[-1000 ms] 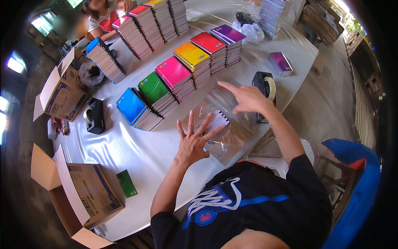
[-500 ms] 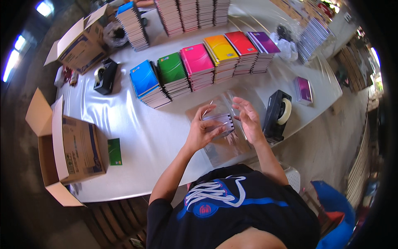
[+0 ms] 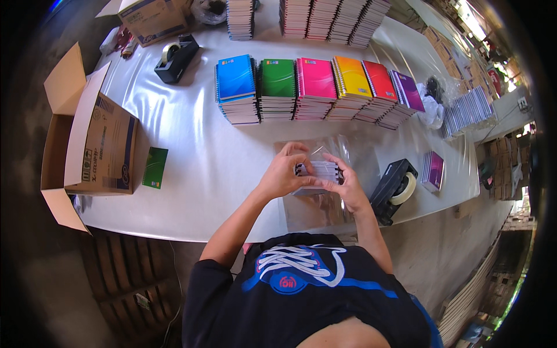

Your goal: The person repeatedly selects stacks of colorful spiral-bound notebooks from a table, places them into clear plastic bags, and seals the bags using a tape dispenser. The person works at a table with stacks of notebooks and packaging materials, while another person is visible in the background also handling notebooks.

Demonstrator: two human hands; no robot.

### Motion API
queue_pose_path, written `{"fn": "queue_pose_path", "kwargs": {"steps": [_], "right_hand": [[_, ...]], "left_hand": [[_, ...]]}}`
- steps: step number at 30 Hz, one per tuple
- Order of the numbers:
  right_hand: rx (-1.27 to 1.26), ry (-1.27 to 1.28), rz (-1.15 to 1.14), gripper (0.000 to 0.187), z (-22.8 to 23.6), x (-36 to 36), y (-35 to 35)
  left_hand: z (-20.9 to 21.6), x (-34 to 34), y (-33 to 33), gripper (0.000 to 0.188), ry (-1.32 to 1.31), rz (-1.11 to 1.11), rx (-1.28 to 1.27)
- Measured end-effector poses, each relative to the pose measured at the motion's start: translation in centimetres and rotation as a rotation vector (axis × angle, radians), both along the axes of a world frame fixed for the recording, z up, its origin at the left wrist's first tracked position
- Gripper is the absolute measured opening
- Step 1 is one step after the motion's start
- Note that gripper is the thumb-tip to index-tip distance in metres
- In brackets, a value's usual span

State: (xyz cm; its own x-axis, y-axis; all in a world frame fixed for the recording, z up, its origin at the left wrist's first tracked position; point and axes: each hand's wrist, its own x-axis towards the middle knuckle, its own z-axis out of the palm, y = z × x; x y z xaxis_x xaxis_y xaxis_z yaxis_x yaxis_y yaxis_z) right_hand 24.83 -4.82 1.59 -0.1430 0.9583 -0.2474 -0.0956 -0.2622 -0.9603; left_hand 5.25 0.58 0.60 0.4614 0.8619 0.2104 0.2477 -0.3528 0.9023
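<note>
A small stack of spiral notebooks (image 3: 320, 174), pages and black coils showing, lies on clear plastic film (image 3: 313, 216) right in front of me. My left hand (image 3: 288, 169) grips it from the left, fingers bent over its far side and thumb along the near side. From the right, my right hand (image 3: 348, 184) closes on the same stack, its thumb almost meeting the left one. Some film rises over the stack between my fingers. The stack's lower part is partly hidden by my hands.
Beyond my hands stands a row of notebook piles, with a blue pile (image 3: 236, 81) at its left end. A tape dispenser (image 3: 394, 188) and a purple notebook stack (image 3: 432, 171) are to the right. Left are an open carton (image 3: 107, 145), a green notebook cover (image 3: 155, 168) and another tape dispenser (image 3: 177, 58).
My right hand has come in from beside the stack and now grips it. The left hand stays on it. The whole view has shifted and turned slightly.
</note>
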Motion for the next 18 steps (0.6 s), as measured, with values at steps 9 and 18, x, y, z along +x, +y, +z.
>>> {"fn": "queue_pose_path", "kwargs": {"steps": [9,18], "right_hand": [[0.013,-0.195,-0.007,0.032,0.1,0.7,1.2],[0.265,-0.443,-0.123,0.017,-0.9,0.5,1.6]], "left_hand": [[0.4,1.4,-0.5,0.034,-0.181,0.16,-0.185],[-1.2,0.8,1.1,0.031,-0.178,-0.029,-0.349]]}}
